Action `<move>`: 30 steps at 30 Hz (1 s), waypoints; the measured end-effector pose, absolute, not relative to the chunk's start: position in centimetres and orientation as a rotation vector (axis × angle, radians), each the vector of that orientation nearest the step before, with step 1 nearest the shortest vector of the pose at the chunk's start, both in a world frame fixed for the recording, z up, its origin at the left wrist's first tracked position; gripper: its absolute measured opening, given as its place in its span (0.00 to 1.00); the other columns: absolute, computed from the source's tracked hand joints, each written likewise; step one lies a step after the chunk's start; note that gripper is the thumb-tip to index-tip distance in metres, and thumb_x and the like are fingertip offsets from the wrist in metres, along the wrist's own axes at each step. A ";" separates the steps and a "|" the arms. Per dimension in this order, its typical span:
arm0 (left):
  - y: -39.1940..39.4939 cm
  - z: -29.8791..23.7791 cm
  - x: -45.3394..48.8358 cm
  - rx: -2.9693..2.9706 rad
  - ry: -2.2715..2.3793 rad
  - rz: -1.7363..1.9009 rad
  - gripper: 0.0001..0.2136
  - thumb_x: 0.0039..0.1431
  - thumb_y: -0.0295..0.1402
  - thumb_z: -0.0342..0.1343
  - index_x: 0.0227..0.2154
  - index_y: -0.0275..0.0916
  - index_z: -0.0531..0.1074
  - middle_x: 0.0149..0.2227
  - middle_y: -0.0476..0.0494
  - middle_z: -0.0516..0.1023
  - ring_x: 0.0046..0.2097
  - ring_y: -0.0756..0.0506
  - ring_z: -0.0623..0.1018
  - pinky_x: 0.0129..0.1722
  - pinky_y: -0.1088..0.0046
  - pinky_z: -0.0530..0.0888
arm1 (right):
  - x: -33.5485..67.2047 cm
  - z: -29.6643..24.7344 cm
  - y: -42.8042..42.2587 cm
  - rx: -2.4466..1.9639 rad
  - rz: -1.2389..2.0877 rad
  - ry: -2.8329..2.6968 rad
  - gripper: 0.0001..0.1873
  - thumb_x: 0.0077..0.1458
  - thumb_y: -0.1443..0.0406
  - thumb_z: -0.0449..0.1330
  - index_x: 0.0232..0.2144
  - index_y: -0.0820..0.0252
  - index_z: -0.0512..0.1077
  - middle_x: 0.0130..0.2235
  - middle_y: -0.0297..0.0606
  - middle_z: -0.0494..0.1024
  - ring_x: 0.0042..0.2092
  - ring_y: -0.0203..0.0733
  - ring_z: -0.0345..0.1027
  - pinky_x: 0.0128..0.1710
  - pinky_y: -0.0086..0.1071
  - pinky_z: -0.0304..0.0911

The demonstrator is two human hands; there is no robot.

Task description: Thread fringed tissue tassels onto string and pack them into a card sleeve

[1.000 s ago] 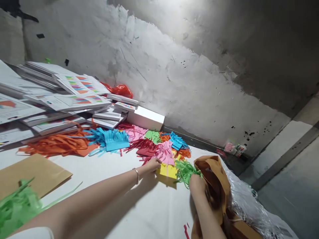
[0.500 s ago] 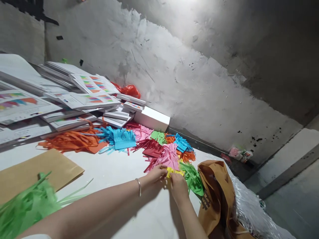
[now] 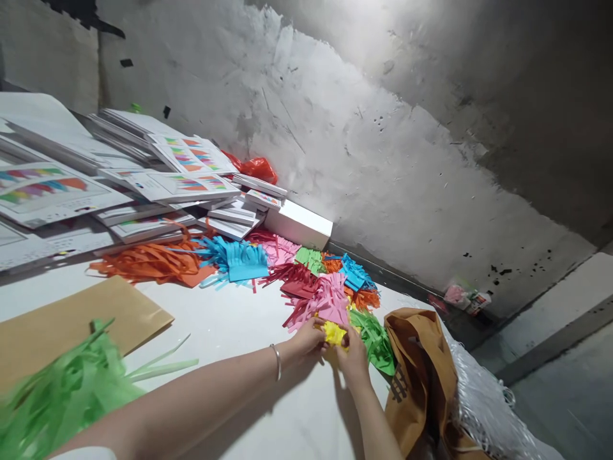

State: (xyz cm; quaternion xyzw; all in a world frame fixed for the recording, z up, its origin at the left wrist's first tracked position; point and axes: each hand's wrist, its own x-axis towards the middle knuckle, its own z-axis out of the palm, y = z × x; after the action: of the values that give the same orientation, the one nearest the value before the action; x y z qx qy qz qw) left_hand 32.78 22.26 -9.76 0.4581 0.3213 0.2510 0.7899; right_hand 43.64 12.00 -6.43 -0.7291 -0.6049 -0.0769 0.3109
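Between my two hands is a piece of yellow tissue-paper fringe (image 3: pixel 334 333), gripped from both sides. My left hand (image 3: pixel 309 337), with a bangle at the wrist, pinches its left side. My right hand (image 3: pixel 353 353) has its fingers closed on the right side. Just beyond lie a pink fringe (image 3: pixel 330 295) and a dark red fringe (image 3: pixel 299 281). A green fringe (image 3: pixel 376 342) lies right of my right hand. Farther left along the row are a blue fringe (image 3: pixel 246 260) and an orange fringe (image 3: pixel 158 263).
Stacks of printed cards (image 3: pixel 191 185) cover the back left, beside a white box (image 3: pixel 299 223). A brown paper envelope (image 3: pixel 129 313) and loose green fringe (image 3: pixel 67 390) lie front left. A brown bag (image 3: pixel 421 364) and clear plastic (image 3: pixel 483 402) stand right, near the wall (image 3: pixel 345 140).
The yellow fringe has bunched up and shows more between my fingers. My hands stay close together around it. The whole view has shifted slightly.
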 end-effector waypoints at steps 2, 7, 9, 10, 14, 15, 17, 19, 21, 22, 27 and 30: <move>22.1 -9.9 32.9 0.986 0.680 0.586 0.12 0.68 0.35 0.56 0.50 0.35 0.70 0.41 0.44 0.76 0.34 0.49 0.78 0.32 0.71 0.78 | 43.1 -5.5 11.8 -1.872 -0.236 -1.735 0.27 0.52 0.74 0.58 0.56 0.58 0.70 0.46 0.39 0.78 0.48 0.43 0.71 0.50 0.38 0.65; 21.5 -10.0 32.8 0.997 0.656 0.647 0.11 0.68 0.34 0.56 0.49 0.35 0.70 0.39 0.46 0.76 0.32 0.50 0.77 0.29 0.73 0.77 | 42.0 -3.1 12.0 -1.899 -0.296 -1.965 0.30 0.50 0.72 0.60 0.57 0.55 0.70 0.46 0.41 0.80 0.52 0.50 0.69 0.60 0.47 0.51; 21.4 -10.0 32.8 1.003 0.650 0.641 0.11 0.68 0.34 0.56 0.49 0.35 0.70 0.37 0.46 0.76 0.30 0.51 0.76 0.27 0.74 0.77 | 41.7 -2.7 12.0 -1.984 -0.328 -1.958 0.20 0.51 0.70 0.62 0.47 0.57 0.76 0.41 0.44 0.81 0.49 0.54 0.70 0.56 0.49 0.53; 21.4 -10.1 32.8 1.005 0.648 0.645 0.11 0.68 0.34 0.56 0.49 0.35 0.70 0.37 0.47 0.76 0.30 0.51 0.76 0.27 0.75 0.76 | 41.6 -2.7 11.9 -2.025 -0.338 -1.954 0.12 0.52 0.69 0.62 0.41 0.57 0.78 0.38 0.44 0.81 0.47 0.54 0.70 0.54 0.49 0.54; 21.4 -10.3 32.8 1.010 0.646 0.703 0.10 0.67 0.32 0.56 0.48 0.35 0.70 0.37 0.47 0.74 0.29 0.52 0.74 0.26 0.77 0.75 | 41.1 -3.3 11.6 -2.146 -0.346 -1.951 0.05 0.56 0.66 0.63 0.28 0.58 0.77 0.35 0.40 0.80 0.48 0.51 0.70 0.54 0.51 0.56; 21.4 -10.3 32.7 1.012 0.639 0.709 0.10 0.67 0.31 0.56 0.48 0.35 0.69 0.36 0.48 0.74 0.28 0.52 0.74 0.25 0.77 0.74 | 41.1 -3.6 11.7 -2.173 -0.342 -1.940 0.05 0.57 0.65 0.63 0.29 0.58 0.76 0.36 0.38 0.80 0.48 0.50 0.70 0.54 0.51 0.56; 21.3 -10.4 32.5 1.016 0.617 0.700 0.12 0.65 0.29 0.57 0.50 0.36 0.67 0.34 0.50 0.73 0.26 0.52 0.74 0.24 0.77 0.74 | 41.2 -4.3 11.8 -2.229 -0.333 -1.887 0.06 0.60 0.65 0.63 0.30 0.60 0.75 0.36 0.35 0.79 0.48 0.45 0.70 0.55 0.49 0.59; 21.2 -10.4 32.2 1.023 0.595 0.683 0.17 0.62 0.26 0.58 0.52 0.37 0.63 0.30 0.52 0.72 0.23 0.51 0.74 0.23 0.75 0.75 | 41.6 -4.9 12.1 -2.277 -0.329 -1.808 0.08 0.62 0.64 0.62 0.31 0.60 0.75 0.36 0.33 0.78 0.47 0.42 0.72 0.54 0.47 0.62; 21.1 -10.2 32.1 1.033 0.584 0.672 0.20 0.58 0.24 0.58 0.52 0.37 0.60 0.27 0.53 0.71 0.21 0.50 0.75 0.22 0.73 0.76 | 42.1 -5.4 12.4 -2.303 -0.332 -1.731 0.09 0.62 0.62 0.62 0.31 0.61 0.74 0.36 0.33 0.78 0.46 0.41 0.72 0.53 0.45 0.64; 21.1 -10.1 32.0 1.039 0.584 0.669 0.21 0.56 0.23 0.58 0.52 0.37 0.60 0.26 0.53 0.71 0.20 0.49 0.75 0.21 0.71 0.77 | 42.4 -5.6 12.6 -2.306 -0.335 -1.700 0.10 0.62 0.61 0.63 0.30 0.61 0.74 0.36 0.33 0.78 0.45 0.41 0.73 0.52 0.45 0.65; 21.4 -9.7 32.2 1.105 0.621 0.623 0.21 0.56 0.23 0.57 0.52 0.36 0.58 0.25 0.54 0.71 0.20 0.47 0.76 0.21 0.68 0.78 | 43.1 -6.1 12.7 -2.245 -0.362 -1.623 0.12 0.61 0.61 0.63 0.27 0.61 0.71 0.32 0.31 0.76 0.41 0.39 0.72 0.46 0.40 0.66; 21.4 -9.8 32.4 1.203 0.654 0.603 0.17 0.63 0.24 0.54 0.53 0.35 0.60 0.26 0.53 0.72 0.22 0.49 0.75 0.23 0.70 0.78 | 43.2 -6.1 12.3 -2.175 -0.389 -1.602 0.10 0.59 0.65 0.64 0.27 0.61 0.70 0.33 0.31 0.74 0.42 0.40 0.70 0.46 0.40 0.64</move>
State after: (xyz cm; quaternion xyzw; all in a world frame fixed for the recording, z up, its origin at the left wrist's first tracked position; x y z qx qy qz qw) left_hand 32.37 21.37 -9.78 0.5469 0.2975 0.2744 0.7329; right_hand 43.24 12.32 -6.15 -0.7802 -0.5744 -0.1394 0.2048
